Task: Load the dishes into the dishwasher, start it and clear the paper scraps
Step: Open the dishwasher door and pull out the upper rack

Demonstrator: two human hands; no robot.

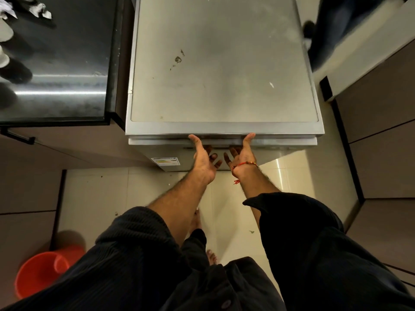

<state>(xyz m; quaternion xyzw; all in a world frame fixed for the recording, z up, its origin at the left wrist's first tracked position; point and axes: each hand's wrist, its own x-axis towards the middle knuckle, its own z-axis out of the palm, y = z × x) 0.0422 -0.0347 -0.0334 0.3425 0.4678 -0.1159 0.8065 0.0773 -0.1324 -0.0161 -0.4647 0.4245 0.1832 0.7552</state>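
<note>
Two hands reach forward to the top front edge of the dishwasher [222, 75], a grey box seen from above, standing on the tiled floor [107, 198] between a dark glossy worktop [60, 63] on the left and brown cabinet fronts [381, 142] on the right. The left hand [203, 160] is turned palm up, its thumb touching the seam just under the machine's lid, while its fingers curl up beneath the lip of the door, where their tips are hidden in shadow. The right hand [241, 153] mirrors it just beside, palm up, thumb on the same seam, fingers hooked under the edge; a red thread bracelet [244, 164] circles its wrist. Both hands appear to grip the top of the door, though how firmly cannot be told. The door looks closed or nearly so, and an energy label [165, 162] shows on its front, left of the hands. The lid bears a few dark smudges and one small white fleck. At the far left corner of the worktop lie crumpled paper scraps [41, 10], blurred and partly cut off by the frame. An orange bucket [42, 272] stands on the floor at lower left. Dark ribbed sleeves [139, 239] are pushed up both forearms, and bare toes show on the floor between them.
</note>
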